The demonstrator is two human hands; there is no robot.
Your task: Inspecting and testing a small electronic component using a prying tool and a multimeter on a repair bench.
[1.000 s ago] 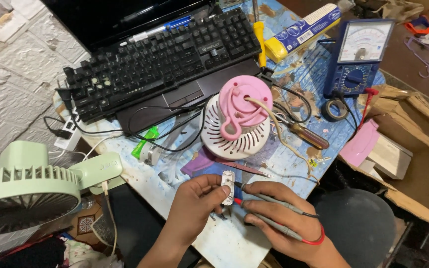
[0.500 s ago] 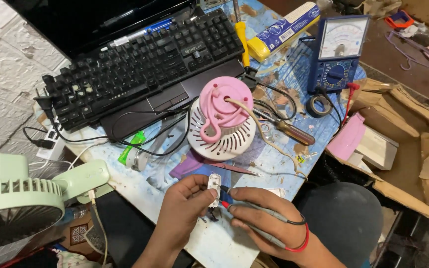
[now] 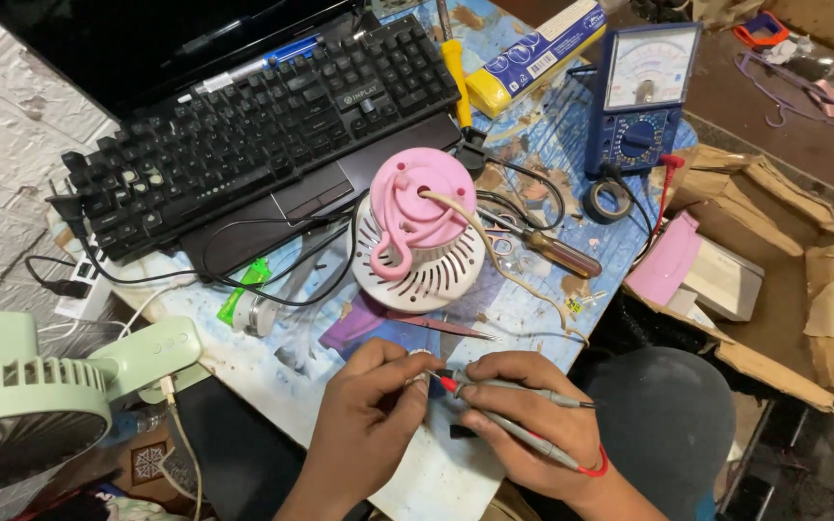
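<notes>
Pink fan housing (image 3: 417, 227): a round pink-and-white plastic shell sits at the middle of the cluttered workbench (image 3: 272, 376), just above both hands, with a pale cord running out of its top toward the bench's right edge.
Left hand (image 3: 364, 425): fingers curled and pinched together at the tips on a small part that is too hidden to identify; the fingertips meet the probe tips at the bench's near edge.
Right hand (image 3: 533, 425): closed around two slim test probes (image 3: 504, 405), one red-tipped, held like pens and aimed left at the left hand's fingertips; a red band circles the wrist.
Where the work is: on the pale patch of bench nearest the camera, below the pink housing and apart from it.
Meter: a blue analog multimeter (image 3: 641, 92) stands at the upper right, its leads trailing down past a roll of black tape (image 3: 607, 201).
Keyboard (image 3: 253, 125): black, lying over an open laptop at upper left, cables looping from it across the bench.
Tools: a wooden-handled screwdriver (image 3: 560, 256) lies just right of the housing; a yellow-handled one (image 3: 454, 68) rests beside the keyboard, next to a long yellow and blue box (image 3: 533, 53).
Left edge: a pale green desk fan (image 3: 41, 396) fills the lower corner.
Right edge: torn cardboard boxes (image 3: 803, 270) sit beyond the bench.
</notes>
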